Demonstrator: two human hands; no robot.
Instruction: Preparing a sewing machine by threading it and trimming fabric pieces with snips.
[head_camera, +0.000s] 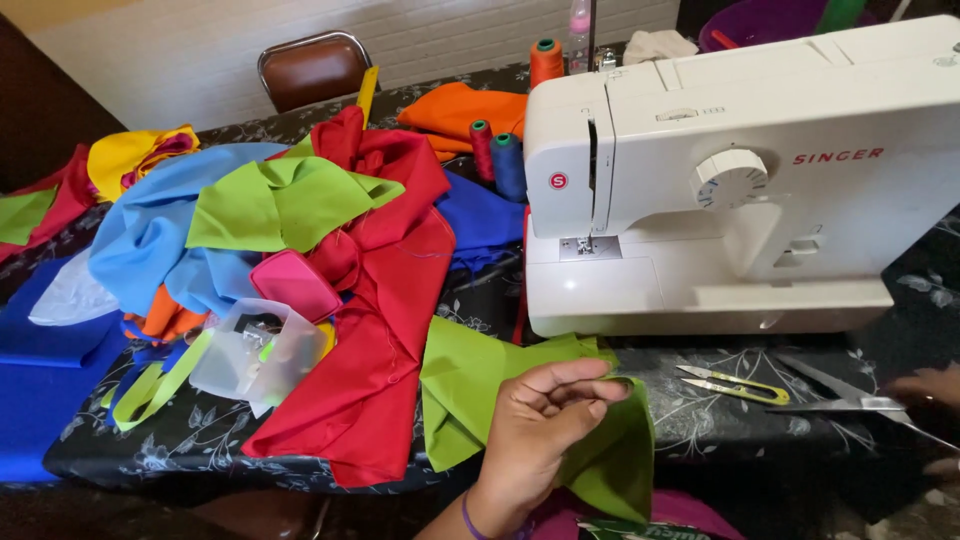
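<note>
Pinching the green cloth piece (470, 390) at its folded edge, the left hand (545, 420) is lifting it just before the sewing machine (720, 180). Off to the side, the right hand (925, 390) is closing on the scissors (850, 400); cutting looks likely, needing taut cloth.

A lime-green piece of woven cloth (470, 385) lies crumpled at the near edge of the desk (700, 425), just in front of the white sewing machine. Its left part rests flat on the dark flowered covering, while its right part folds over and hangs past the desk's edge. A pair of large steel scissors (850, 400) lies open on the desk to the right, blades pointing left, near yellow-handled thread snips.
</note>
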